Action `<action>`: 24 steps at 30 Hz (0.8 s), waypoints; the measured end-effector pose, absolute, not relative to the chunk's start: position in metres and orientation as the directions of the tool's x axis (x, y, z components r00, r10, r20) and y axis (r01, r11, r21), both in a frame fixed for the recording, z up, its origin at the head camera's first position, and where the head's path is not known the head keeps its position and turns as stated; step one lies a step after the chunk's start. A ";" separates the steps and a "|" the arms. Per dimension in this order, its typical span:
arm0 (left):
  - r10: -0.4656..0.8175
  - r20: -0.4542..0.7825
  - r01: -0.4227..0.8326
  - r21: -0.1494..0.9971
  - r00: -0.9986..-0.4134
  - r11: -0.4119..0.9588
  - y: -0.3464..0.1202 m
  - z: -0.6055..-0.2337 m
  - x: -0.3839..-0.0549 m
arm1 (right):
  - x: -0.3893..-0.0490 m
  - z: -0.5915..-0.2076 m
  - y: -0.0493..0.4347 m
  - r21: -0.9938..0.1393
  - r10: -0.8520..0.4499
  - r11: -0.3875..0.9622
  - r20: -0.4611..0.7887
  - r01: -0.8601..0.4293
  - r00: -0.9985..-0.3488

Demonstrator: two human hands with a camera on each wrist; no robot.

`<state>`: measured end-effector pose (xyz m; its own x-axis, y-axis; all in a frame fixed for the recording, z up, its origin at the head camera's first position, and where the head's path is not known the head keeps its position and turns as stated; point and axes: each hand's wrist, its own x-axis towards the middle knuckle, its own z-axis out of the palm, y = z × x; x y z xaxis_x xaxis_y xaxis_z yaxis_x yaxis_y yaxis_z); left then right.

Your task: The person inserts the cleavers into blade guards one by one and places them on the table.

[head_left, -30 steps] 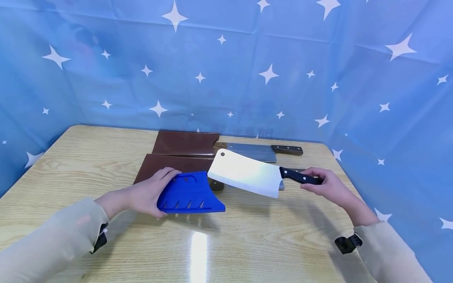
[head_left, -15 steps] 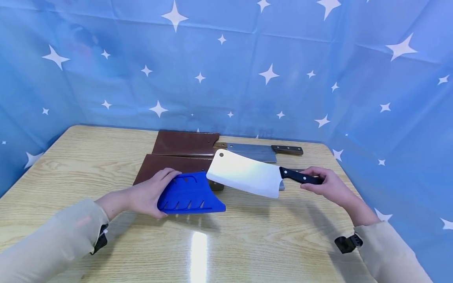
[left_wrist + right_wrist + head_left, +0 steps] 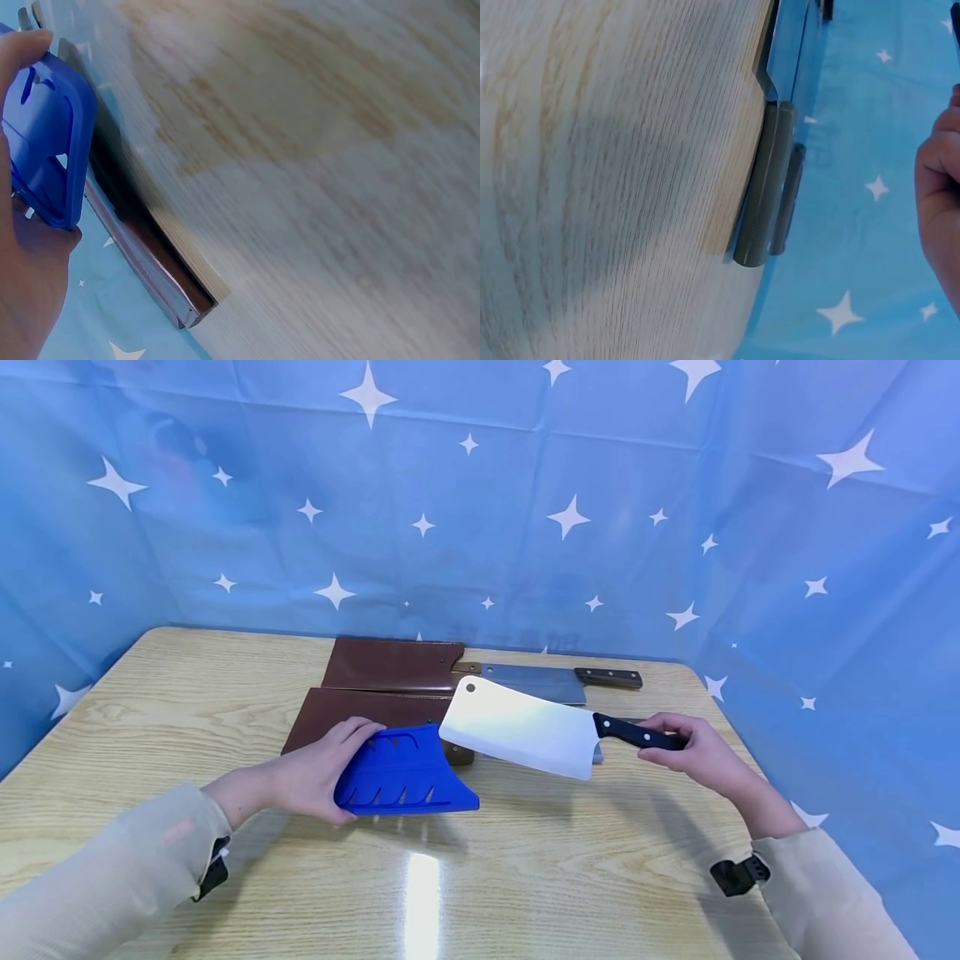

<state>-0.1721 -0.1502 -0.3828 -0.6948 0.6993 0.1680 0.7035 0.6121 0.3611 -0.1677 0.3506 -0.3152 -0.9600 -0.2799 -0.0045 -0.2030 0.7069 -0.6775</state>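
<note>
In the head view my left hand (image 3: 318, 772) grips the closed end of a blue slotted plastic blade sheath (image 3: 405, 772), thumb below and fingers above, its wide curved end facing right. My right hand (image 3: 697, 752) holds a cleaver (image 3: 517, 727) by its black riveted handle. The shiny blade points left, slightly tilted, with a hole near its far corner. Its end meets the sheath's upper right edge in view; whether they touch I cannot tell. Both things hang above the table. The left wrist view shows the sheath's end (image 3: 71, 142) between thumb and fingers.
Two brown sheaths (image 3: 393, 664) lie at the back of the wooden table (image 3: 525, 877). A knife (image 3: 528, 681) with a dark handle lies right of the rear one. Another knife (image 3: 765, 187) lies in front, mostly hidden by the cleaver. A blue starry curtain (image 3: 480, 527) hangs behind.
Almost nothing moves. Both hands keep their hold, and the sheath and cleaver stay in nearly the same place, with only a tiny shift.
</note>
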 end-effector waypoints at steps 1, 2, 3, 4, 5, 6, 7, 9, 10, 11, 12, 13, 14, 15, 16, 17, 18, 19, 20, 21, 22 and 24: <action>0.699 0.169 0.704 0.359 -0.694 0.613 -0.150 -0.383 -0.172 | -0.168 -0.315 0.350 -0.675 -0.283 0.708 0.000 -0.209 -0.959; 0.700 0.170 0.705 0.357 -0.694 0.613 -0.150 -0.383 -0.172 | -0.168 -0.315 0.350 -0.671 -0.286 0.710 0.005 -0.215 -0.958; 0.700 0.170 0.706 0.354 -0.693 0.613 -0.150 -0.383 -0.172 | -0.168 -0.315 0.350 -0.665 -0.287 0.714 0.010 -0.221 -0.958; 0.700 0.167 0.705 0.351 -0.694 0.616 -0.151 -0.383 -0.172 | -0.168 -0.316 0.351 -0.657 -0.288 0.719 0.015 -0.227 -0.957; 0.700 0.168 0.706 0.347 -0.694 0.618 -0.151 -0.382 -0.171 | -0.168 -0.316 0.351 -0.650 -0.290 0.723 0.023 -0.235 -0.957; 0.699 0.169 0.707 0.339 -0.694 0.620 -0.151 -0.382 -0.171 | -0.167 -0.316 0.351 -0.641 -0.291 0.729 0.029 -0.241 -0.956; 0.700 0.171 0.709 0.334 -0.694 0.622 -0.152 -0.381 -0.171 | -0.167 -0.316 0.351 -0.633 -0.293 0.733 0.035 -0.248 -0.956; 0.702 0.170 0.712 0.320 -0.692 0.625 -0.152 -0.380 -0.171 | -0.166 -0.316 0.350 -0.619 -0.300 0.739 0.049 -0.265 -0.953; 0.704 0.169 0.715 0.315 -0.690 0.625 -0.153 -0.379 -0.171 | -0.166 -0.316 0.350 -0.613 -0.305 0.741 0.056 -0.274 -0.951; 0.706 0.166 0.716 0.312 -0.688 0.624 -0.153 -0.379 -0.171 | -0.166 -0.315 0.349 -0.607 -0.311 0.742 0.062 -0.283 -0.949; 0.708 0.158 0.716 0.307 -0.688 0.627 -0.153 -0.378 -0.171 | -0.165 -0.315 0.348 -0.602 -0.315 0.745 0.064 -0.288 -0.947; 0.710 0.148 0.715 0.308 -0.688 0.628 -0.154 -0.378 -0.171 | -0.165 -0.314 0.347 -0.596 -0.319 0.747 0.066 -0.293 -0.946; 0.712 0.138 0.713 0.305 -0.689 0.631 -0.154 -0.377 -0.171 | -0.165 -0.314 0.347 -0.589 -0.322 0.751 0.068 -0.299 -0.944; 0.713 0.127 0.711 0.302 -0.690 0.635 -0.154 -0.377 -0.172 | -0.164 -0.314 0.346 -0.584 -0.323 0.754 0.067 -0.300 -0.944; 0.713 0.118 0.709 0.299 -0.691 0.638 -0.155 -0.377 -0.172 | -0.164 -0.313 0.345 -0.579 -0.324 0.758 0.065 -0.300 -0.944; 0.711 0.110 0.706 0.298 -0.694 0.643 -0.155 -0.377 -0.173 | -0.163 -0.313 0.344 -0.576 -0.324 0.761 0.062 -0.299 -0.944; 0.712 0.108 0.707 0.289 -0.694 0.645 -0.155 -0.377 -0.173 | -0.163 -0.312 0.344 -0.572 -0.322 0.765 0.059 -0.296 -0.945; 0.714 0.106 0.709 0.284 -0.692 0.645 -0.156 -0.377 -0.174 | -0.163 -0.312 0.343 -0.568 -0.321 0.768 0.056 -0.295 -0.945; 0.715 0.105 0.711 0.277 -0.691 0.646 -0.156 -0.377 -0.174 | -0.162 -0.312 0.342 -0.565 -0.320 0.771 0.055 -0.294 -0.946; 0.716 0.103 0.712 0.273 -0.690 0.647 -0.156 -0.377 -0.174 | -0.162 -0.312 0.341 -0.564 -0.318 0.773 0.053 -0.291 -0.947; 0.717 0.102 0.713 0.271 -0.690 0.647 -0.156 -0.377 -0.174 | -0.162 -0.312 0.341 -0.562 -0.317 0.775 0.052 -0.290 -0.947; 0.718 0.100 0.714 0.268 -0.689 0.647 -0.156 -0.378 -0.175 | -0.161 -0.313 0.339 -0.557 -0.314 0.780 0.047 -0.286 -0.948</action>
<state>-0.1748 -0.1559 -0.3777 -0.6887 0.7181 0.1000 0.7137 0.6471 0.2682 -0.1610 0.3392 -0.3126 -0.9481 -0.3145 0.0470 -0.2862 0.7799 -0.5565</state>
